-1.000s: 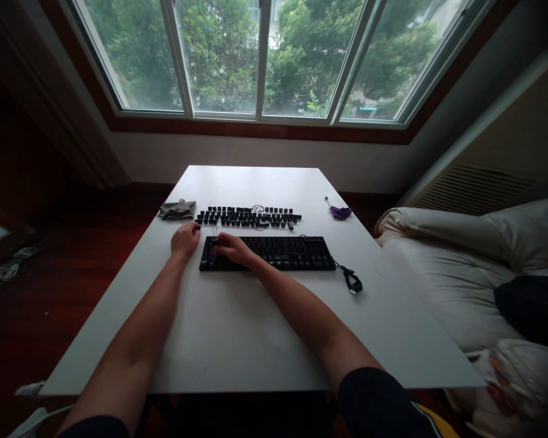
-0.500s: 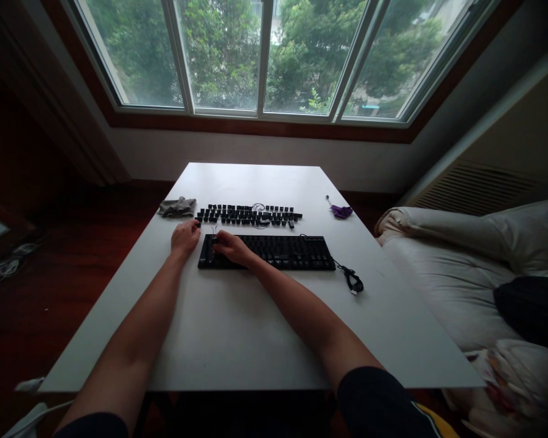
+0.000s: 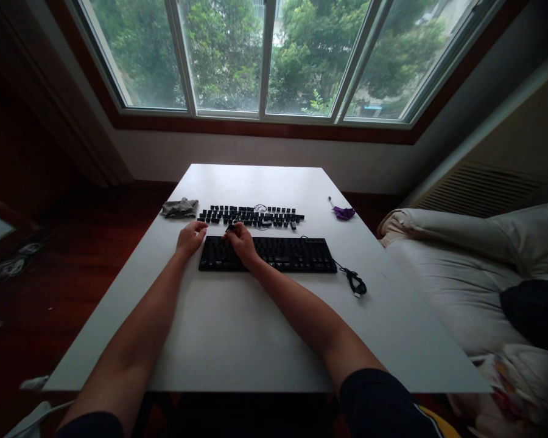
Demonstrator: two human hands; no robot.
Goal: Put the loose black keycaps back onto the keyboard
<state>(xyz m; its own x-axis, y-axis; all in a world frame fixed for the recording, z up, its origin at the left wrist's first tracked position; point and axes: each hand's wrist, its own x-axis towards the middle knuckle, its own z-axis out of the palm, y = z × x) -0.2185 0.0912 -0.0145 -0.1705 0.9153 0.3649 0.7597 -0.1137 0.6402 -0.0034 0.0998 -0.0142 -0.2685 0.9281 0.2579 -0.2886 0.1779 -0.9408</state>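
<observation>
On inspection, you had one black keyboard (image 3: 295, 260), one cable (image 3: 356, 284) bundled on the table beyond its right end, one grey cloth (image 3: 179, 208) and one purple cloth (image 3: 344, 213) on the white table (image 3: 265, 331). Loose black keycaps (image 3: 274, 217) stood in roughly three rows behind the keyboard, too small and crowded for an exact count. The keyboard lay flat around the middle of the table, its long axis running left to right, one long edge facing you and the other toward the window (image 3: 228, 61). Your right hand (image 3: 243, 242) was over its left part, thumb and fingers closed on a small dark object (image 3: 231, 227). Your left hand (image 3: 190, 237) was near the left end of the keycap rows, fingers bent and fingertips close together; whether they gripped anything could not be told.
</observation>
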